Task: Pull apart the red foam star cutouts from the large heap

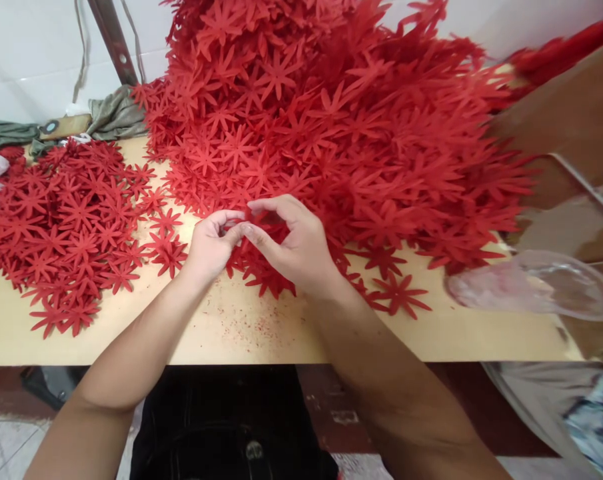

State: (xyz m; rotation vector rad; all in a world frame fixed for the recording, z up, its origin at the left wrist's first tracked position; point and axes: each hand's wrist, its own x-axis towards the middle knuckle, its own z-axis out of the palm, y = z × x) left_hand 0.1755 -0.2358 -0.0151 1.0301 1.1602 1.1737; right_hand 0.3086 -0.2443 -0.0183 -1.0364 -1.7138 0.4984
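Both hands meet at the near foot of the big heap of red flower cut-outs [331, 120], over the tan tabletop [241, 333]. The left hand [208, 247] has thumb and forefinger curled in and pinched on the left edge of a red flower piece [254, 223], and the right hand [294, 243] pinches the same piece from the other side, its forefinger arched over the top and its thumb pointing left toward the left thumb tip. The piece sits directly between the two sets of fingertips, mostly hidden by them. It is a many-petalled star shape, so it has no clear long axis; the little that shows seems to lie roughly flat, petals spreading left and right toward each hand, but its exact tilt cannot be told.

Just below the right fingers, more loose red flowers [268, 280] lie flat on the board, touching the heel of that hand. Well to the left of the left fingers lies a lower, spread-out layer of flowers [71, 227]. Far to the right of the right fingers, a clear plastic bag [536, 287] hangs over the table edge. Red crumbs [254, 327] speckle the board near the wrists.
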